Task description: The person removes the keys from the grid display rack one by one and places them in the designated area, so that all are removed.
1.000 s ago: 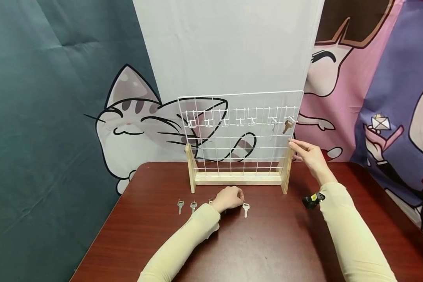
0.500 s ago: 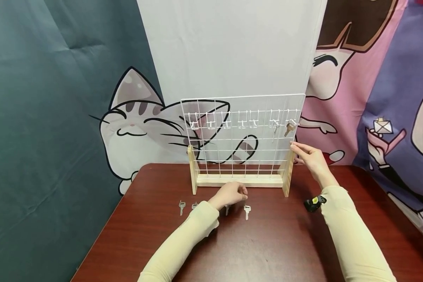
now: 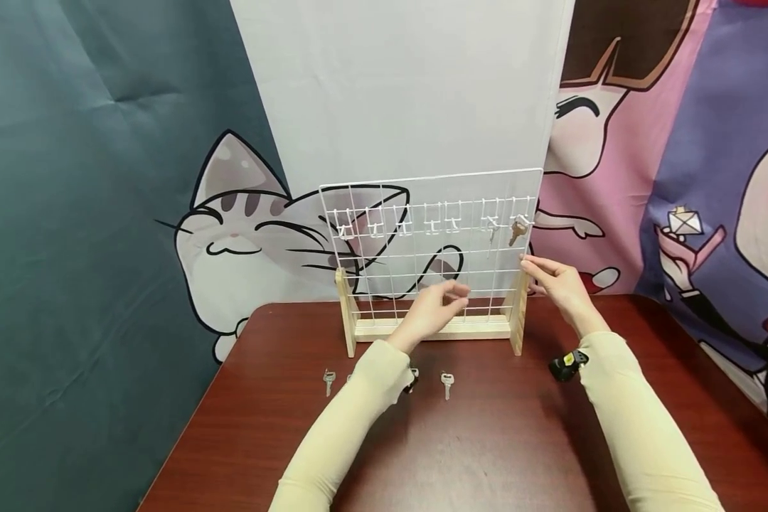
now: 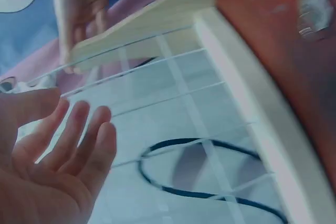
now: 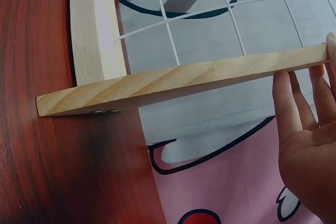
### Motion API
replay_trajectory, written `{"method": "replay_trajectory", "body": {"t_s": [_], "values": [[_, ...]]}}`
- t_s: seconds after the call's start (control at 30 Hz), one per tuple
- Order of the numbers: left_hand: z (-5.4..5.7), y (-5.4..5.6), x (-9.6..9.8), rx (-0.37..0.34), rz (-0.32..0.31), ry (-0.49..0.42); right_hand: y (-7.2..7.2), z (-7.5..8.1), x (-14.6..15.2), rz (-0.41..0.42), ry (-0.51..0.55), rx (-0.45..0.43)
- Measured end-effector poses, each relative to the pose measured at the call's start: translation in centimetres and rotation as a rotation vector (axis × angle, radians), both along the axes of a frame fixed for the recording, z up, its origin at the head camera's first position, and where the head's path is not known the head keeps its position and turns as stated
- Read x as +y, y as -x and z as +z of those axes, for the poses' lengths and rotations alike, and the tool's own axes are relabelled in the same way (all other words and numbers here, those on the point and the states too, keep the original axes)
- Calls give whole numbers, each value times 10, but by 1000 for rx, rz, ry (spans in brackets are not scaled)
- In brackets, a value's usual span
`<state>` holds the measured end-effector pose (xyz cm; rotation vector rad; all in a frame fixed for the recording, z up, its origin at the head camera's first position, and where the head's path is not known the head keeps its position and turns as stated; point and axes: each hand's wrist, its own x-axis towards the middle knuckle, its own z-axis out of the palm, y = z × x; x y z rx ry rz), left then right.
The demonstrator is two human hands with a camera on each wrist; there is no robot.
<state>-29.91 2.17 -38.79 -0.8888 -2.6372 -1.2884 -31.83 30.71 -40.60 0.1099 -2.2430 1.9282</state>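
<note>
A white wire grid rack (image 3: 422, 273) with wooden uprights stands on the table. My left hand (image 3: 436, 307) is raised before its lower middle, fingers loosely bent and thumb apart; no object shows between them in the left wrist view. My right hand (image 3: 562, 288) pinches the top of the right wooden upright (image 5: 184, 80) between thumb and fingers. A brassy key (image 3: 518, 231) hangs on the rightmost hook, and a silver key (image 3: 492, 229) hangs on the hook beside it. Below my left hand, a silver key (image 3: 447, 384) lies on the table.
Another silver key (image 3: 329, 382) lies further left on the dark red table (image 3: 486, 441); my left sleeve (image 3: 358, 405) hides part of the key row. White hooks (image 3: 432, 226) line the grid's upper part. A printed cloth backdrop (image 3: 409, 92) hangs behind.
My left hand has lifted from beside the rightmost table key, moving up and forward to the grid, and its fingers have spread. My right hand keeps its grip on the upright.
</note>
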Motion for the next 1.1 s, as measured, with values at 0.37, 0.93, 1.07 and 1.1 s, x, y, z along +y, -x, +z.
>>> {"method": "replay_trajectory", "body": {"t_s": [0.37,0.93,1.07,1.1], "values": [[46,7,25,-15,-74,-245,0,0,-1,2,1,8],[66,11,56,-121,54,-461,-12,19,-13,32,-10,-7],[66,13,64,-108,90,-468,-18,23,-13,26,3,-6],[67,14,65,-105,93,-473,-19,23,-13,26,8,-3]]}}
